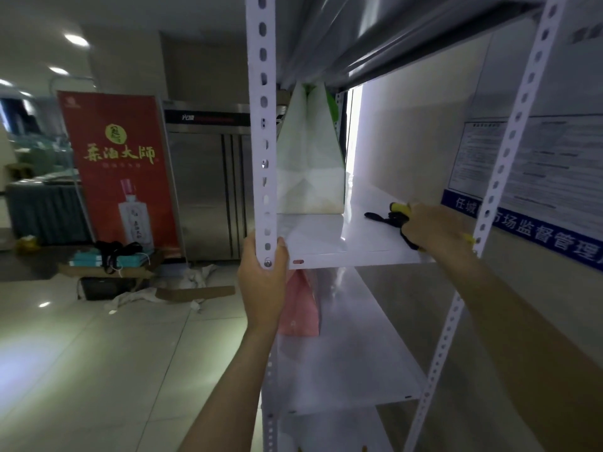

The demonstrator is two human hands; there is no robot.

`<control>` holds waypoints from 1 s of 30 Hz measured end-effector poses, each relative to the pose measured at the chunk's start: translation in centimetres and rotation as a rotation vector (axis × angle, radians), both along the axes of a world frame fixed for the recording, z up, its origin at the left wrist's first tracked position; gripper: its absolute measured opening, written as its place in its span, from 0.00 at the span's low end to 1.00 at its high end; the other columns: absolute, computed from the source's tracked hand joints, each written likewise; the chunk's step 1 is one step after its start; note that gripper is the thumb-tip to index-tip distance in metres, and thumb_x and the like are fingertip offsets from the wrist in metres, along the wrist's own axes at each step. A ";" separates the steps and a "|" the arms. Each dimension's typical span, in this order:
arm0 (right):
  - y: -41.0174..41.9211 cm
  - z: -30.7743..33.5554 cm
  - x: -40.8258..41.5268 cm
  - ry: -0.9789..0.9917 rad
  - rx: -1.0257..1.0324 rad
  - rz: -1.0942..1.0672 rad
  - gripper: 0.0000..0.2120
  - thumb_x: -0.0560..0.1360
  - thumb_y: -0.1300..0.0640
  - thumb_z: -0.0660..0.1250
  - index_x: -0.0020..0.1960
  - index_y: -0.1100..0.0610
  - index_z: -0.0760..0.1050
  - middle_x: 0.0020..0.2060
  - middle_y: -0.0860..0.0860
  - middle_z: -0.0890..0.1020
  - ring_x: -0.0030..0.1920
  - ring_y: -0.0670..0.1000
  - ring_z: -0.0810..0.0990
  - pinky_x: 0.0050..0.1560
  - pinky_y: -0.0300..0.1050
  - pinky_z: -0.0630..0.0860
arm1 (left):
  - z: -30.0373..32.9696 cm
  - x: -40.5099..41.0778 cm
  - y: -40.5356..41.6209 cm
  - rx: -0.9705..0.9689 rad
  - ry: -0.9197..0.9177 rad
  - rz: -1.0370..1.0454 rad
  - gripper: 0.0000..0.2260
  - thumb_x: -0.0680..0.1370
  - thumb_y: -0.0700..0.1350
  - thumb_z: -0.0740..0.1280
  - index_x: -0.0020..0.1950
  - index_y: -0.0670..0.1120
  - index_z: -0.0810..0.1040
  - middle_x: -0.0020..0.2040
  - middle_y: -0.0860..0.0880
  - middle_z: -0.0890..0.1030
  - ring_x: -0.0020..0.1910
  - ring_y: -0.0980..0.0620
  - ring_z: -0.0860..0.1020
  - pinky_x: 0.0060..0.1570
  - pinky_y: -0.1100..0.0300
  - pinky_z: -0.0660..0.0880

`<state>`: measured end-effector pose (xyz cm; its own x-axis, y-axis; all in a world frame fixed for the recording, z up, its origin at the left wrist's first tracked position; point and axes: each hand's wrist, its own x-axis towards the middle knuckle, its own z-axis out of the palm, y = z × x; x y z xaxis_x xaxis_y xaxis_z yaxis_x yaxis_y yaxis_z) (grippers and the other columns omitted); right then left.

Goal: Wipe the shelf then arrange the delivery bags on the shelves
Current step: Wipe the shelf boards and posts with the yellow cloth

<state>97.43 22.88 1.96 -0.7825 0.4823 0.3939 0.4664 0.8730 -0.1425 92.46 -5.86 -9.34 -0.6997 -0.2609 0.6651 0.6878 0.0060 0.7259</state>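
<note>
A white metal shelf board [326, 243] sits at chest height in a rack with perforated uprights. My left hand [262, 278] grips the front left upright [261, 141] just below that board. My right hand [430, 228] lies on the board's right side and holds a yellow and black cloth [396, 215] against the surface. At the back left of the same board stands a white paper delivery bag [306, 161] with something green behind it. A pink delivery bag [301, 305] stands on the lower shelf [352, 363], partly hidden by my left wrist.
The front right upright [509, 151] crosses my right hand. A wall with a blue-bordered notice [535, 177] stands behind the rack. To the left are a red banner [120, 168], a steel refrigerator [208, 184], and cardboard and clutter [130, 275] on the tiled floor.
</note>
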 end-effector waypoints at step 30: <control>-14.7 -3.5 3.2 0.380 0.078 0.659 0.11 0.76 0.54 0.71 0.58 0.48 0.77 0.48 0.49 0.81 0.48 0.53 0.78 0.39 0.48 0.74 | -0.8 3.7 -4.2 -0.196 -0.201 -0.363 0.24 0.83 0.61 0.62 0.78 0.65 0.62 0.67 0.66 0.78 0.64 0.68 0.77 0.61 0.67 0.74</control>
<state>100.64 8.23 -1.53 -0.7024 -0.0775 0.7075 -0.2235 0.9678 -0.1158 96.18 -10.07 -10.13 -0.8429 0.1418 0.5191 0.5163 -0.0586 0.8544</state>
